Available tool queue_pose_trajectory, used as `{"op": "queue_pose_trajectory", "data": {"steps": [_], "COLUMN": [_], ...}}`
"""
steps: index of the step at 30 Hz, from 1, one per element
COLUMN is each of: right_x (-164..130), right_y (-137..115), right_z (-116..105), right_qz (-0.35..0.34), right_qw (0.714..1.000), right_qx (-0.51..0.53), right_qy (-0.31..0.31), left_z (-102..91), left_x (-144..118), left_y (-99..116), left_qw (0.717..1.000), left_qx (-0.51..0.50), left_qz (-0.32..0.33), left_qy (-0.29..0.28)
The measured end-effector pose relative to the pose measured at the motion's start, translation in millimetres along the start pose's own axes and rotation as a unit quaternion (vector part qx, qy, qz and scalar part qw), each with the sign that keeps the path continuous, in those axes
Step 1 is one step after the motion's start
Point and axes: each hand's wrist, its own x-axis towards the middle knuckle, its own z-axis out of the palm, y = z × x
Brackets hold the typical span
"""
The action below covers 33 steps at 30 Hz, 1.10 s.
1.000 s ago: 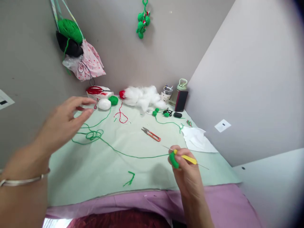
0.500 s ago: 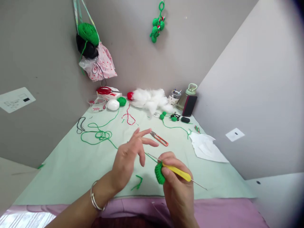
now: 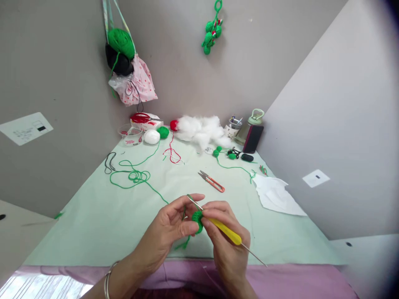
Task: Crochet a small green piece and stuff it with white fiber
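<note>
Pale green mat [image 3: 93, 224] fills the centre of the frame; bare room at lower left and right. White stuffing [image 3: 201, 126] at top centre, thread snips [image 3: 212, 181] mid-frame. Left hand [image 3: 168, 228] pinches the small green crochet piece [image 3: 197, 219], low centre. Right hand [image 3: 226, 236] is closed around the yellow hook [image 3: 225, 231]. Piece looks soft and light; best held at its rim. Yarn strand [image 3: 134, 178] trails up-left, could snag.

No legible txt or labels anywhere.
</note>
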Motion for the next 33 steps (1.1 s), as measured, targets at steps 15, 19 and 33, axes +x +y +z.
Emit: {"op": "queue_pose_trajectory", "data": {"steps": [15,19,33], "right_x": [-1.9,-1.8,2.3], "right_y": [12.3,6.8,11.1], "right_z": [-11.4,-16.8,-10.6], "right_qz": [0.049,0.034,0.089], "right_qw": [0.996,0.995,0.982], "right_qx": [0.042,-0.002,0.155], "right_qy": [-0.06,-0.094,-0.061], "left_z": [-13.1,-15.0,-10.8], "left_x": [-6.8,-7.8,-9.6], "left_y": [-5.5,-4.3,-2.1], "left_qw": [0.992,0.991,0.992], "left_qx": [0.117,0.121,0.128], "left_qz": [-0.006,0.004,0.003], "left_qy": [-0.05,-0.057,-0.022]}}
